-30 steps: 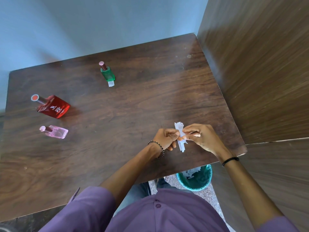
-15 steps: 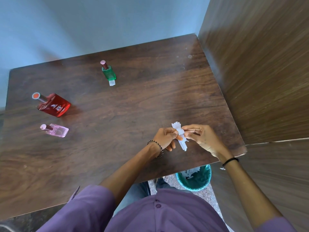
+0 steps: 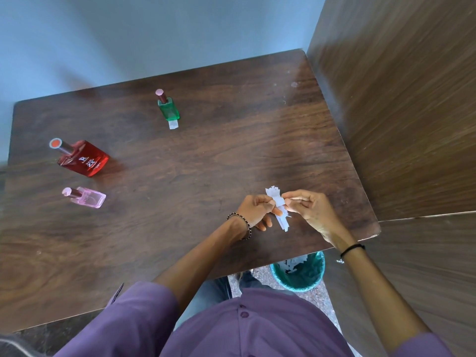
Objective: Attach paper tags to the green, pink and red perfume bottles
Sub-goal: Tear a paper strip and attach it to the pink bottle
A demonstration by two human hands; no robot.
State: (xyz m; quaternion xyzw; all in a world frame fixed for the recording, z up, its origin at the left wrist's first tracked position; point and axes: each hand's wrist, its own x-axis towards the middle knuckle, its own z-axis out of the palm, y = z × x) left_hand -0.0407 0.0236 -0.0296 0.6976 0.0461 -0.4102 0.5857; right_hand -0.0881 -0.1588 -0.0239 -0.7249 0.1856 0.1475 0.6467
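Observation:
A bundle of white paper tags [image 3: 278, 208] is pinched between my left hand [image 3: 255, 210] and my right hand [image 3: 307, 208], just above the table near its front right corner. The green perfume bottle [image 3: 168, 109] stands at the back middle with a white paper tag [image 3: 173, 124] at its base. At the far left stands the red perfume bottle [image 3: 82, 158]. The small pink perfume bottle [image 3: 87, 197] is just in front of it. I see no tag on either of those two.
The dark wooden table [image 3: 180, 189] is boxed in by a blue wall behind and a wooden panel [image 3: 399, 112] on the right. A green waste bin [image 3: 300, 273] with paper scraps sits on the floor below the table's front right edge.
Both hands stay in the same spot, still working the paper tags; my right fingers have shifted slightly on the bundle. The bottles have not moved.

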